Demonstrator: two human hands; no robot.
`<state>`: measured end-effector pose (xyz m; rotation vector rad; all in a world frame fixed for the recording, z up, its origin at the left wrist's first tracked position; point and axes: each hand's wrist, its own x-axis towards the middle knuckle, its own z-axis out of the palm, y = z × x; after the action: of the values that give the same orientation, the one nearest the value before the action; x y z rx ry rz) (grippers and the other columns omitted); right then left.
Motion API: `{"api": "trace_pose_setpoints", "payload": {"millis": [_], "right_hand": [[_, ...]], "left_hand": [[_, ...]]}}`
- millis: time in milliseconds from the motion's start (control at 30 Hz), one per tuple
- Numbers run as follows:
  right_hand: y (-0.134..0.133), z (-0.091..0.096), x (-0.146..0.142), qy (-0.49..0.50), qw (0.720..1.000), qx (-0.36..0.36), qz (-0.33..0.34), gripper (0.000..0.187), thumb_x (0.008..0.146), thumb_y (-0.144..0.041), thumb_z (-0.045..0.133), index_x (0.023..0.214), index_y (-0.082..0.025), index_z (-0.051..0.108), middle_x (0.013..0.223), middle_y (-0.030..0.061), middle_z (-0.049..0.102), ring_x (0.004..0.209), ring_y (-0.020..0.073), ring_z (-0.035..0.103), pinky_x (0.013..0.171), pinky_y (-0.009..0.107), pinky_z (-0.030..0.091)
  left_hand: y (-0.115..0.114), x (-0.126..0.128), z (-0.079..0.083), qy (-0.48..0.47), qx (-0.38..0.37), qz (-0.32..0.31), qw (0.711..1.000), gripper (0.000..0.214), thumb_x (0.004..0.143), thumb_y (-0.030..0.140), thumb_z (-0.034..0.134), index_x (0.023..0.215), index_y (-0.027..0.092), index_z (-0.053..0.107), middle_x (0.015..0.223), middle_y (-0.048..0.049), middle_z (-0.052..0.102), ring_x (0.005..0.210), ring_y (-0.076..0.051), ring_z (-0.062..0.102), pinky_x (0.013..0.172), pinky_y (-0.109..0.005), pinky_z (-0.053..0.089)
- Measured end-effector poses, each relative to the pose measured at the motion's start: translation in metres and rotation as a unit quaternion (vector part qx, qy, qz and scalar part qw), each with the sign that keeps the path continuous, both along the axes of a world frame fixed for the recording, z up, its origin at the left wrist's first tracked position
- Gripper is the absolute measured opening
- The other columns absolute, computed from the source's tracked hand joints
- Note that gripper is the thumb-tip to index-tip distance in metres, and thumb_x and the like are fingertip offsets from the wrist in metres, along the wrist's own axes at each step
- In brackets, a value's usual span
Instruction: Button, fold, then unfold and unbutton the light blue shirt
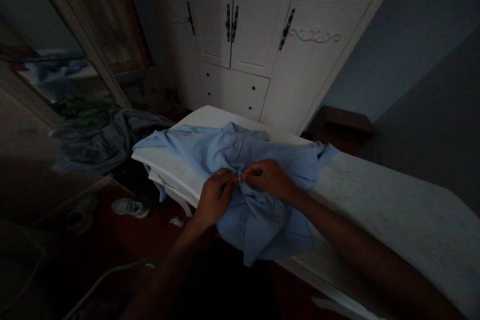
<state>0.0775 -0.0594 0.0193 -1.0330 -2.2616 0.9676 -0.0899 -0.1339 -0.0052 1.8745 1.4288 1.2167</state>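
A light blue button-up shirt (270,155) lies spread and rumpled across a white table (378,205), its lower part hanging over the front edge. Near its middle, my left hand (217,192) pinches the cloth between thumb and fingers. My right hand (268,177) pinches the same gathered spot from the other side, and the fingertips of both hands almost meet there. A pale button shows on the cloth just above my hands. Whatever small part lies between the fingertips is too dark and small to make out.
Behind the table stands a white wardrobe (247,25) with dark handles and drawers. A pile of clothes (101,135) sits at the left, below a mirror. On the red floor are a shoe (130,207) and a pale cable (105,280). A brown box (347,122) stands at the back right.
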Motion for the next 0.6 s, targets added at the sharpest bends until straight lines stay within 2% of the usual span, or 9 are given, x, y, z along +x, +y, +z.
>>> {"api": "trace_pose_setpoints", "payload": {"millis": [100, 200, 300, 400, 500, 600], "right_hand": [[-0.002, -0.006, -0.004, 0.006, 0.999, 0.012, -0.033, 0.016, 0.079, -0.027, 0.064, 0.077, -0.014, 0.073, 0.069, 0.0031, 0.069, 0.064, 0.0127, 0.062, 0.059, 0.021, 0.042], [0.003, -0.009, -0.003, -0.019, 0.998, 0.007, -0.057, 0.012, 0.076, -0.023, 0.063, 0.074, -0.014, 0.07, 0.066, 0.0025, 0.066, 0.063, 0.0118, 0.059, 0.057, 0.021, 0.04], [0.013, 0.0, 0.005, -0.053, 0.998, -0.033, -0.015, 0.01, 0.074, -0.023, 0.061, 0.071, -0.014, 0.065, 0.064, 0.0012, 0.063, 0.06, 0.0108, 0.057, 0.055, 0.02, 0.039], [0.022, 0.022, 0.022, -0.122, 0.987, -0.096, 0.041, 0.008, 0.072, -0.022, 0.058, 0.068, -0.015, 0.058, 0.058, -0.0017, 0.057, 0.051, 0.0096, 0.052, 0.049, 0.02, 0.037], [0.026, 0.047, 0.04, -0.189, 0.965, -0.156, 0.097, 0.009, 0.073, -0.023, 0.053, 0.066, -0.017, 0.053, 0.054, -0.0037, 0.052, 0.044, 0.0094, 0.048, 0.045, 0.021, 0.035], [0.023, 0.061, 0.048, -0.251, 0.946, -0.147, 0.144, 0.009, 0.073, -0.019, 0.052, 0.065, -0.016, 0.054, 0.056, -0.0026, 0.053, 0.049, 0.0099, 0.049, 0.048, 0.022, 0.035]], "left_hand": [[0.001, 0.0, 0.0, -0.044, -0.011, 0.015, 0.999, 0.031, 0.092, 0.03, 0.044, 0.072, 0.014, 0.062, 0.071, -0.003, 0.055, 0.069, -0.014, 0.052, 0.066, -0.026, 0.038], [0.0, 0.0, -0.001, -0.137, -0.031, 0.049, 0.989, 0.028, 0.09, 0.033, 0.047, 0.078, 0.014, 0.065, 0.078, -0.0034, 0.061, 0.075, -0.015, 0.056, 0.069, -0.025, 0.04], [-0.004, -0.004, -0.001, -0.173, -0.033, 0.073, 0.982, 0.028, 0.088, 0.034, 0.048, 0.076, 0.014, 0.064, 0.073, -0.0018, 0.059, 0.071, -0.014, 0.054, 0.066, -0.024, 0.04], [-0.01, -0.013, 0.002, -0.112, -0.018, 0.076, 0.991, 0.028, 0.087, 0.03, 0.045, 0.071, 0.014, 0.062, 0.067, -0.0009, 0.056, 0.065, -0.013, 0.052, 0.062, -0.024, 0.039], [-0.016, -0.023, 0.013, 0.018, -0.022, 0.041, 0.999, 0.031, 0.089, 0.029, 0.044, 0.064, 0.015, 0.058, 0.065, -0.001, 0.056, 0.063, -0.013, 0.052, 0.061, -0.025, 0.038], [-0.02, -0.028, 0.032, 0.149, -0.06, 0.002, 0.987, 0.04, 0.091, 0.039, 0.046, 0.059, 0.016, 0.056, 0.062, -0.0013, 0.055, 0.061, -0.014, 0.052, 0.06, -0.026, 0.037]]}}
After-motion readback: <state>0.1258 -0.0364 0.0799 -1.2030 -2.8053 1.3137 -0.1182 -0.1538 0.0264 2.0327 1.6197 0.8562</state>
